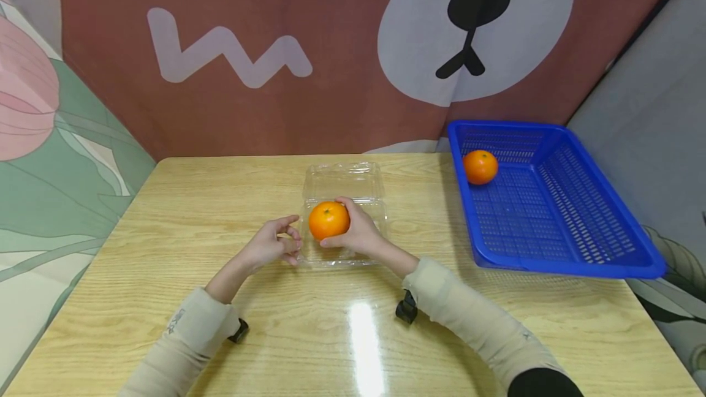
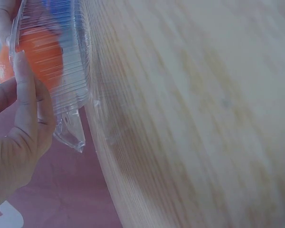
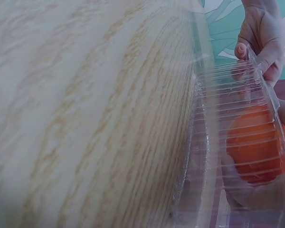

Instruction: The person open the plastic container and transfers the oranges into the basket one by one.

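An orange (image 1: 324, 223) gripped by the right hand (image 1: 360, 230) inside an open clear clamshell (image 1: 342, 185), its left rim pinched by the left hand (image 1: 271, 244), a second orange (image 1: 480, 167) held in a blue basket (image 1: 568, 269), everything supported by the tabletop (image 1: 287, 336).

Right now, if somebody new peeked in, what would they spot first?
Probably the big blue basket on the table's right side, with a bright orange in its far left corner. Next, the other orange, which the right hand holds partly inside the open clear box near the middle. Behind, a giant cartoon muzzle with a black nose sits high, right of centre.
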Demonstrator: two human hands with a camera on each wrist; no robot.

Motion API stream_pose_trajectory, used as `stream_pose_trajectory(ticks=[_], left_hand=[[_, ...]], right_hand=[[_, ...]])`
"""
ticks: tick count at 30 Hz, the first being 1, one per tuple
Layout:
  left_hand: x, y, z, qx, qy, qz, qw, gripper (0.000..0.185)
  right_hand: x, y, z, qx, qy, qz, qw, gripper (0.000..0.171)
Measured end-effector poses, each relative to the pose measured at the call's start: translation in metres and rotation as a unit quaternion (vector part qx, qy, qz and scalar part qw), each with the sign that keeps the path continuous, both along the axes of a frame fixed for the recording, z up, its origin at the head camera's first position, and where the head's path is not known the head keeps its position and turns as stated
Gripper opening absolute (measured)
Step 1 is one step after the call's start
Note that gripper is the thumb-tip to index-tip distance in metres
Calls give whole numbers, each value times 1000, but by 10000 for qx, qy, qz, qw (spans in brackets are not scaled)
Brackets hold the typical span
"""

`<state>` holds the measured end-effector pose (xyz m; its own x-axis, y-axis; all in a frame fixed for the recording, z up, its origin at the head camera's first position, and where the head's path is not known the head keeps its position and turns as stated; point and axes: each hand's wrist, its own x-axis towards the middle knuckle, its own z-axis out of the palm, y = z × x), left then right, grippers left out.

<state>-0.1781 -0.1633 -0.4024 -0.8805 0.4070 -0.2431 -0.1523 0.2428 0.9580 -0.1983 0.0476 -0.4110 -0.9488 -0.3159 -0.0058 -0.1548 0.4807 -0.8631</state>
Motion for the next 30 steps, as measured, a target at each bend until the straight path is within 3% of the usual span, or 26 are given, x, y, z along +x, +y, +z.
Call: stream_pose_trajectory(ticks=[30], left_hand=[[0,-1,0,77,8,-75,9999,64]], right_hand=[[6,10,19,-188,118,-169,9996,87]])
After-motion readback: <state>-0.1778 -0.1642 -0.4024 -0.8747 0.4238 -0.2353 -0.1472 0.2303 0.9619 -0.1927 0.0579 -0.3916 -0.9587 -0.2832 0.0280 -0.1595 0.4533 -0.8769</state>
